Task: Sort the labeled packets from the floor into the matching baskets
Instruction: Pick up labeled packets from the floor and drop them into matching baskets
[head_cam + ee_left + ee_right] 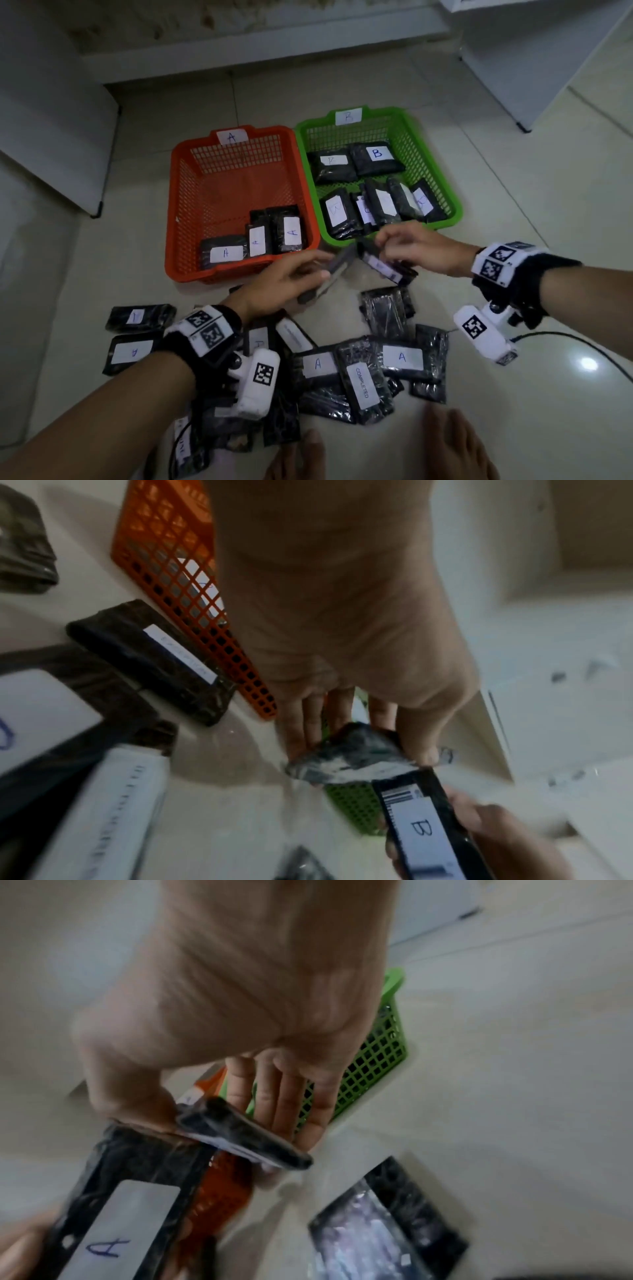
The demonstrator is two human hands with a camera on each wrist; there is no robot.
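Observation:
My left hand (317, 270) grips a black packet (330, 275) just in front of the orange basket (171, 212) marked A. In the right wrist view this packet (116, 1218) shows a white label reading A. My right hand (385, 245) pinches a second black packet (387, 269) at the near rim of the green basket (443, 178) marked B. Its label (421, 829) reads B in the left wrist view. The two held packets nearly touch. The orange basket holds three A packets (258, 240); the green one holds several B packets (376, 154).
Several black packets (400, 358) lie scattered on the tiled floor below my hands, some labelled A, one reading COMPLETED (362, 382). My bare feet (455, 445) are at the bottom edge. A black cable (582, 342) runs right. White furniture (51, 120) stands left and back right.

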